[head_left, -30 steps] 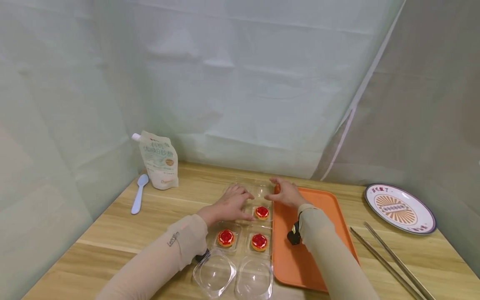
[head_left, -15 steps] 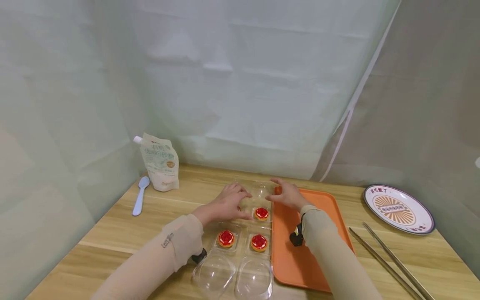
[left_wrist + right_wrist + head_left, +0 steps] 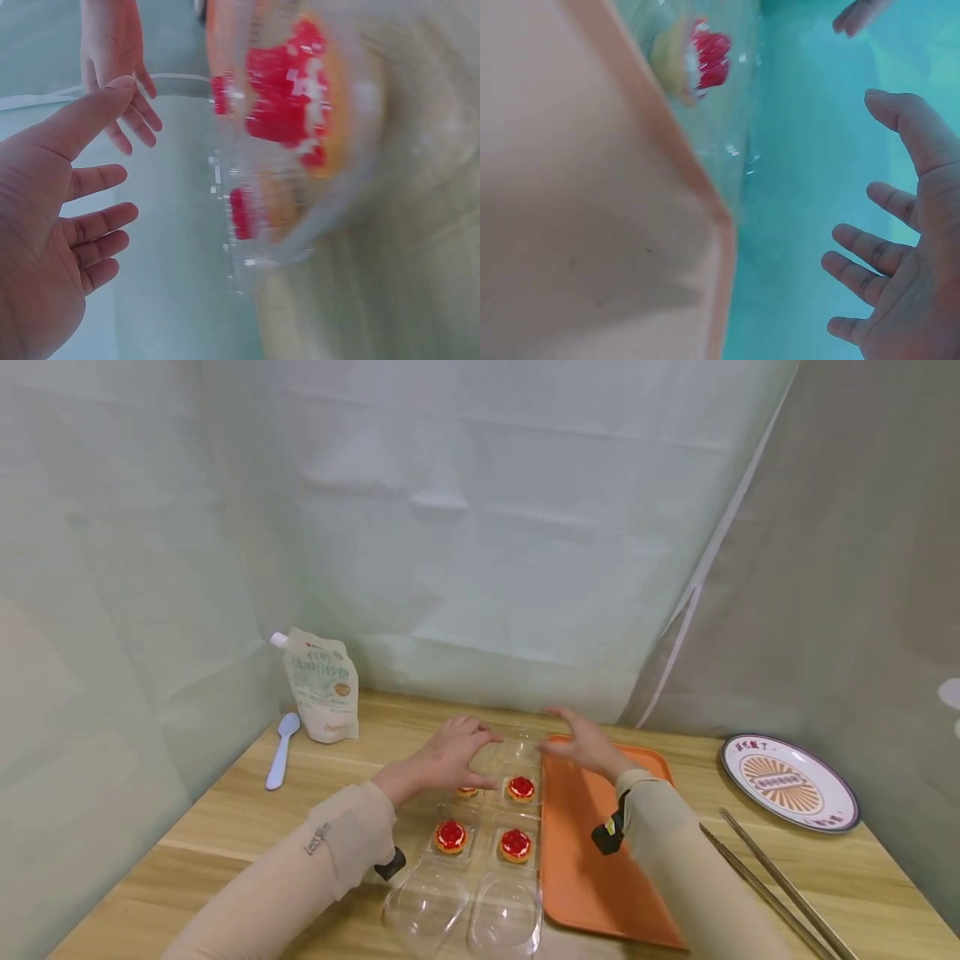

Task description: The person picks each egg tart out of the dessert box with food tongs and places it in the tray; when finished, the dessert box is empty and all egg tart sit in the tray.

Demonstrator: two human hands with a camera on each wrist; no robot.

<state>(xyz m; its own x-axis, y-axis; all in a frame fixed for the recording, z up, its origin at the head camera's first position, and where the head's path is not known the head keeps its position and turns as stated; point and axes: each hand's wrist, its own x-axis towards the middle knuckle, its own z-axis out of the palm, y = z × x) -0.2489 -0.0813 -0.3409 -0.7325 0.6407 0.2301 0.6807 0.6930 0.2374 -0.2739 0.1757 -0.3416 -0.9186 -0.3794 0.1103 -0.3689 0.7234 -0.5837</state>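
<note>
Left hand point(image 3: 37, 240), fingers point(image 3: 103, 223) extended, and right hand point(image 3: 112, 56) beyond it hover near a blurred, clear container point(image 3: 349, 181) of red-topped tarts point(image 3: 289, 94) on a counter point(image 3: 367, 307).

This looks like a makeshift curtained booth, shown by creased pale cloth point(image 3: 480, 543) hanging at left and far, greyer cloth point(image 3: 840, 560) at right, and the wood-grain table point(image 3: 206, 839) between them.

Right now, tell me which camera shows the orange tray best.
The head view: most of the tray shows, though the right sleeve covers part. The right wrist view has only a blurred corner section; the left wrist view, at most an orange sliver at top.
</note>
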